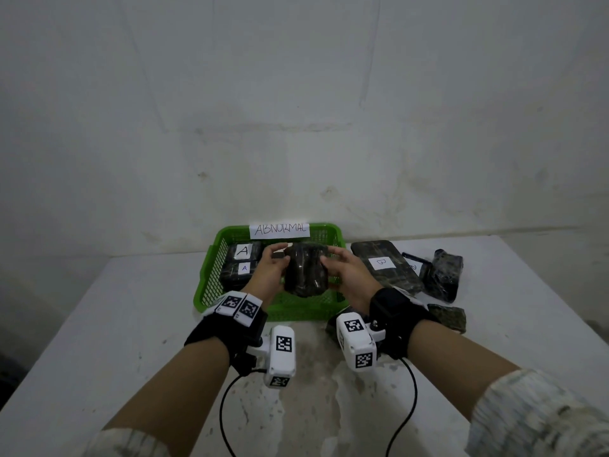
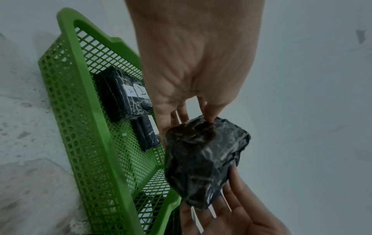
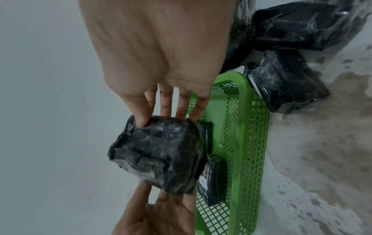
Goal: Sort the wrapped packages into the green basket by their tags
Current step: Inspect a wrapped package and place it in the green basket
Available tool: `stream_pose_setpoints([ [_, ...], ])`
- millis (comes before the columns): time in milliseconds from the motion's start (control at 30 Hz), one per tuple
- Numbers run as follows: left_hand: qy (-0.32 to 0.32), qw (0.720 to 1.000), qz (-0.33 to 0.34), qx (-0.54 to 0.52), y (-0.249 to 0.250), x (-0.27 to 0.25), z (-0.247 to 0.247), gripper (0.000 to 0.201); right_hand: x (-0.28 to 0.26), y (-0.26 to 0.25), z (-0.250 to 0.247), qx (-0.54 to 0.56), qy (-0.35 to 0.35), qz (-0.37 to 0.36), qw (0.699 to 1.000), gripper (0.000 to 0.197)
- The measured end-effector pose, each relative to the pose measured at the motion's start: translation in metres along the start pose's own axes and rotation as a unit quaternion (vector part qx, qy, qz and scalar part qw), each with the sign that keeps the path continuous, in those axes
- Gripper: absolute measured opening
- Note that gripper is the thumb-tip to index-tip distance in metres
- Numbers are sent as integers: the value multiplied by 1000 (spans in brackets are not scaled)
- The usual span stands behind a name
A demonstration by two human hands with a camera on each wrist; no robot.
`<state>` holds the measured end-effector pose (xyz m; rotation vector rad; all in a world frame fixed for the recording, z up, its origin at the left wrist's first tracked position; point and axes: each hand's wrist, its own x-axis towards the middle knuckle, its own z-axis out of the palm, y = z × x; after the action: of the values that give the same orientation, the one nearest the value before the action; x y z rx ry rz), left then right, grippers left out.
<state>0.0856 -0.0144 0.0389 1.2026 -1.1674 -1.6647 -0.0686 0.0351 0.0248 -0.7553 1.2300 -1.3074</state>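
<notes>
I see both grips clamped on one lumpy package point(image 1: 305, 273) in crinkled black film: left hand point(image 1: 267, 271), right hand point(image 1: 346, 275), held over the green basket point(image 1: 211, 275), a rigid plastic mesh. Left of the grips, flat A-tagged packages point(image 1: 243, 255) inside it. Right of them, B-tagged package point(image 1: 384, 263) on the stained white tabletop point(image 1: 99, 324); bare scuffed wall point(image 1: 296, 110) beyond.

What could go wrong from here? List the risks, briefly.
1. No tag shows on the held package in any view, so it may get sorted wrongly; the basket holds packages tagged A, while one tagged B lies outside.
2. The left hand and right hand hold it mostly by fingertips; the crinkly wrap could slip.
</notes>
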Motion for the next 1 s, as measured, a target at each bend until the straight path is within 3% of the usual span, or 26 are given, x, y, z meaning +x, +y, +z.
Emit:
stream_pose_setpoints([
  [300, -45, 999, 10, 25, 0, -4, 0, 28, 1, 1, 4, -47, -34, 12, 998, 25],
  [500, -42, 999, 1, -12, -1, -3, 1, 27, -3, 1, 16, -65, -28, -15, 997, 36],
  [633, -27, 999, -7, -22, -2, -2, 5, 27, 0, 5, 21, -131, 5, -38, 991, 37],
  [767, -61, 998, -31, 6, 1, -7, 8, 8, 7, 9, 19, -212, 50, -80, 973, 39],
  [867, -78, 996, -41, 5, 3, -9, 10, 27, 6, 9, 20, -222, 41, -87, 970, 36],
  [1000, -26, 1000, -9, 7, 4, -7, 11, 36, -5, 0, 22, -166, -32, -47, 984, 38],
])
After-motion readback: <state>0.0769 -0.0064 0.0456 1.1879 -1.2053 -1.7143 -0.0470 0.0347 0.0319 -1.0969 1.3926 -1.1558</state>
